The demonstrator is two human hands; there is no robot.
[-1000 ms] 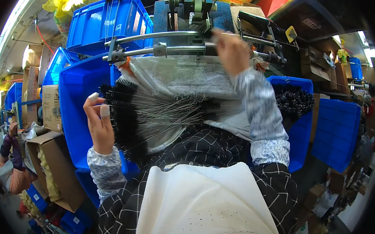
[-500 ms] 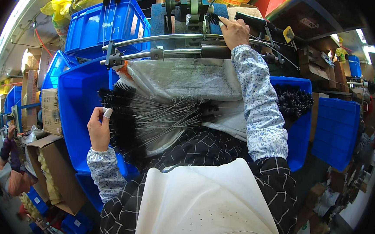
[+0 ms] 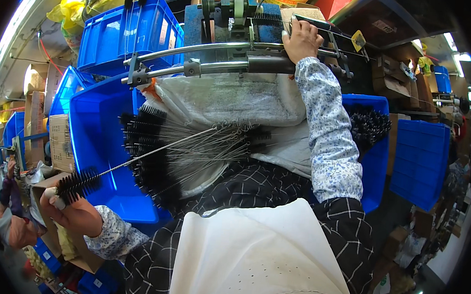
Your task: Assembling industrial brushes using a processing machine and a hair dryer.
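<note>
My left hand [image 3: 75, 215], with white covers on fingertips, pinches the bristle end of a black wire bottle brush [image 3: 79, 184] at the lower left. Its twisted stem slants up over the bundle of similar brushes [image 3: 150, 154] on my lap, bristles to the left and looped wire ends in the middle. At the machine [image 3: 238, 16], my right hand [image 3: 303, 40] closes round the stem of another black brush [image 3: 267, 20]. That brush lies crosswise, its bristles beside the machine's wheel; the fingers partly hide its stem.
Two curved metal rails [image 3: 220, 46] cross in front of the machine. A large blue bin [image 3: 92, 126] stands on the left, and a blue crate [image 3: 128, 36] sits behind it. More black brushes [image 3: 369, 126] fill a blue bin at right. Another person [image 3: 14, 227] is at far left.
My left hand has drawn a brush out of the bundle, down and to the left. My right hand has shifted slightly right, from the other brush's bristles to its stem.
</note>
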